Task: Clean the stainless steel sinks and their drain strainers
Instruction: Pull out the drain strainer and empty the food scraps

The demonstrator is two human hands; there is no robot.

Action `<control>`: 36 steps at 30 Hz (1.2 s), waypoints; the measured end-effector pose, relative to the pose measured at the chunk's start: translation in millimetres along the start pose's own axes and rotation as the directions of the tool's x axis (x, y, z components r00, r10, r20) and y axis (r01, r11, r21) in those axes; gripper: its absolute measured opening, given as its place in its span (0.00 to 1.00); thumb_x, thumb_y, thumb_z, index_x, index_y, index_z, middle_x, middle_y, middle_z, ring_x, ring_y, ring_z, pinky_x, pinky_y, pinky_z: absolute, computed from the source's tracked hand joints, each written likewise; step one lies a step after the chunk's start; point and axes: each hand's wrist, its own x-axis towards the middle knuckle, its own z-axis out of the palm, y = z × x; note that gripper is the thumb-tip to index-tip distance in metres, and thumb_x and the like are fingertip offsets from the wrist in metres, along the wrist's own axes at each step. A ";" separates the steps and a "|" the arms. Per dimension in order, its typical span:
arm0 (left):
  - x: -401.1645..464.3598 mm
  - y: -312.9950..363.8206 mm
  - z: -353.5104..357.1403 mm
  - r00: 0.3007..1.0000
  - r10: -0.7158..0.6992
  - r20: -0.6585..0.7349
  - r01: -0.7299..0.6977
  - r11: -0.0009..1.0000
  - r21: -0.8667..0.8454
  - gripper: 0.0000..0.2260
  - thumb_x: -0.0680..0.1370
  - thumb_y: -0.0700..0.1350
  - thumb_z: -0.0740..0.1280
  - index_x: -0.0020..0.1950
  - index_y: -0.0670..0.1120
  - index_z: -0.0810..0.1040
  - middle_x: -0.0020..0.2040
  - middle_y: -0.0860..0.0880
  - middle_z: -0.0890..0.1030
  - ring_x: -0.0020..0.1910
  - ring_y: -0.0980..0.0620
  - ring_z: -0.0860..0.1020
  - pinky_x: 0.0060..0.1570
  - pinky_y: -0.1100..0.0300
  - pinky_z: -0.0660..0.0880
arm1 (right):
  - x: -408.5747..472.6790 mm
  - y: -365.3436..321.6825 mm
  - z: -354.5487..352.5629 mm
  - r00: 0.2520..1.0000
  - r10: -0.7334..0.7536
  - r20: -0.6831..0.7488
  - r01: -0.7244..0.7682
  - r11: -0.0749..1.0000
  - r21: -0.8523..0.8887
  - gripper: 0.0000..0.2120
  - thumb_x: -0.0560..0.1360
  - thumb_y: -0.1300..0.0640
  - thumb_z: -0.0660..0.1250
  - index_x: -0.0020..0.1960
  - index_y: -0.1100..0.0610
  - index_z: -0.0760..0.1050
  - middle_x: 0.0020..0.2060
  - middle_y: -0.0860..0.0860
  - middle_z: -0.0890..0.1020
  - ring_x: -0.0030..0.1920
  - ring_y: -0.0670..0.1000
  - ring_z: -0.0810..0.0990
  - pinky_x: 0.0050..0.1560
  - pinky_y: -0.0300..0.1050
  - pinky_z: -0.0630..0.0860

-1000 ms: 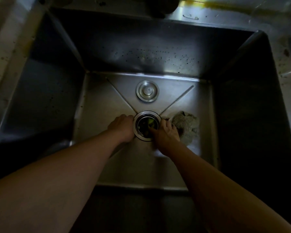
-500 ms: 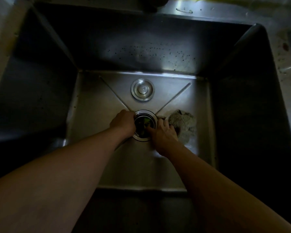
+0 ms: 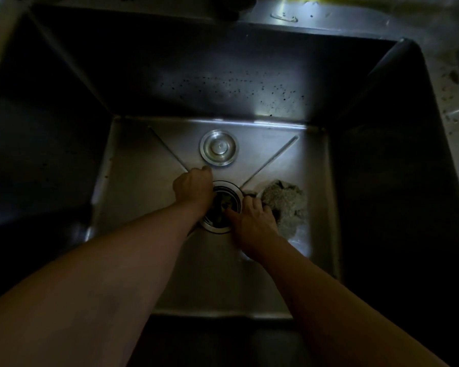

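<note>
I look down into a deep stainless steel sink (image 3: 223, 83) with dark specks on its back wall. In the middle of its floor sits the round drain strainer (image 3: 227, 205), with greenish scraps inside. My left hand (image 3: 194, 186) lies over the strainer's left rim, its fingers curled down at the edge. My right hand (image 3: 252, 221) is at the right rim, thumb reaching into the opening and fingers curled on the outside. Both hands hide parts of the rim.
A round metal stopper lid (image 3: 218, 147) lies flat just behind the drain. A grey scouring pad (image 3: 286, 205) lies on the sink floor right of my right hand. A stained counter (image 3: 451, 102) borders the sink on the right.
My left hand has moved further over the drain's left rim. My right hand has shifted slightly along the right rim. The lid and the pad have stayed put.
</note>
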 end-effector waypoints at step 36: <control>-17.1 -23.2 -37.1 0.993 0.056 0.105 -0.041 0.989 -0.145 0.12 0.72 0.39 0.69 0.55 0.40 0.78 0.56 0.38 0.78 0.56 0.39 0.78 0.49 0.53 0.75 | -17.0 6.9 -27.7 0.956 0.283 -0.074 -0.162 0.724 0.670 0.22 0.75 0.61 0.67 0.67 0.56 0.67 0.63 0.57 0.73 0.59 0.57 0.75 0.55 0.44 0.71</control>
